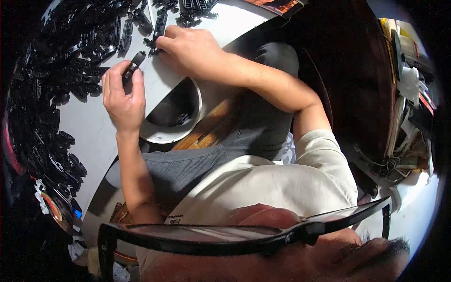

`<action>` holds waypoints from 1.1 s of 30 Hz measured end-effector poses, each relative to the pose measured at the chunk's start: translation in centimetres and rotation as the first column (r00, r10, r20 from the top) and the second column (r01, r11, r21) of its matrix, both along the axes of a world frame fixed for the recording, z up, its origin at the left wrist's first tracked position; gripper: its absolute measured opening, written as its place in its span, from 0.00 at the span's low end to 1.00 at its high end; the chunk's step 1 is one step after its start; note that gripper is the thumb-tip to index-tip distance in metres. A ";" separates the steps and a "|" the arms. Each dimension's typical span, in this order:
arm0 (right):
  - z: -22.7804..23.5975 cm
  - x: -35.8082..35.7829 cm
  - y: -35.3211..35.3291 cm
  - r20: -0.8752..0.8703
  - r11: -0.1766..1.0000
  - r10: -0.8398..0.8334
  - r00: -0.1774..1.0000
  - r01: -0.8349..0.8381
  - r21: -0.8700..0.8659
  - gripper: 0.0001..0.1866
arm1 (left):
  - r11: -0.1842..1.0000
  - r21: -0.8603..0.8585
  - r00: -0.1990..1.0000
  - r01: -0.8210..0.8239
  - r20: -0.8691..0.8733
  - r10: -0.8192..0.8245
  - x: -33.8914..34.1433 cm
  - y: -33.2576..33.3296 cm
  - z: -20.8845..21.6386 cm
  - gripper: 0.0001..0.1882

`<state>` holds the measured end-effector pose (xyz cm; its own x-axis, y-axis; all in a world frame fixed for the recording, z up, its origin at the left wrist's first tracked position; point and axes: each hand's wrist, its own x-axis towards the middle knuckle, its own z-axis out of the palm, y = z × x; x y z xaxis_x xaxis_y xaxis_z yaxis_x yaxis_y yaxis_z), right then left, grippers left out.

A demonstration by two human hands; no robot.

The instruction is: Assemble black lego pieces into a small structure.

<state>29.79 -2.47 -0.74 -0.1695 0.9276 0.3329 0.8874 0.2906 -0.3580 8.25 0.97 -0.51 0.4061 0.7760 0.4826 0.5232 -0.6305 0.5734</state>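
Observation:
My left hand (123, 96) grips a black elongated plastic part (134, 67) between thumb and fingers, tilted over the white table (87, 124). Its exact kind is not plain. To the right and farther out, my right hand (190, 49) has its fingers bent and drawn together at the tips. Small jagged black pieces (151, 46) sit right at those fingertips; whether they are pinched I cannot make out. Another long black part (160, 23) lies just beyond the fingers.
Heaps of black plastic parts (47, 113) cover the table's left and far side. A white round bucket (199, 101) stands below my hands at the table edge, a few black pieces (182, 118) inside. Papers and bags (408, 103) are stacked at far right.

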 end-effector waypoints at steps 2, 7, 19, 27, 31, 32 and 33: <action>-0.2 -0.1 -0.2 -0.035 0.999 -0.002 0.999 0.004 0.038 0.10 | 0.999 0.026 1.000 -0.018 -0.020 0.019 0.1 0.2 0.5 0.14; 0.3 -1.4 0.7 0.029 0.999 0.027 0.999 -0.028 0.030 0.11 | 0.992 0.115 0.999 -0.053 0.010 0.052 0.0 0.8 1.1 0.13; 0.0 2.5 0.2 -0.831 0.908 -0.140 0.539 -0.265 -0.325 0.08 | 0.959 -0.272 0.961 0.074 0.276 0.005 0.0 -1.0 1.1 0.15; 1.4 1.3 -1.1 -0.912 0.731 -0.408 0.046 -0.582 -0.356 0.12 | 0.853 -0.497 0.958 0.158 0.286 -0.011 0.5 -2.0 0.6 0.15; 1.3 0.6 -0.9 -0.899 0.699 -0.436 0.038 -0.615 -0.365 0.11 | 0.898 -0.412 0.946 0.156 0.322 -0.017 0.4 -2.2 0.6 0.15; 1.2 0.4 -1.0 -0.904 0.705 -0.424 0.054 -0.607 -0.367 0.11 | 0.889 -0.432 0.949 0.155 0.316 -0.011 0.2 -2.2 0.7 0.15; 1.2 0.2 -1.0 -0.908 0.712 -0.412 0.070 -0.597 -0.369 0.11 | 0.889 -0.433 0.949 0.151 0.314 -0.008 0.1 -2.2 0.5 0.15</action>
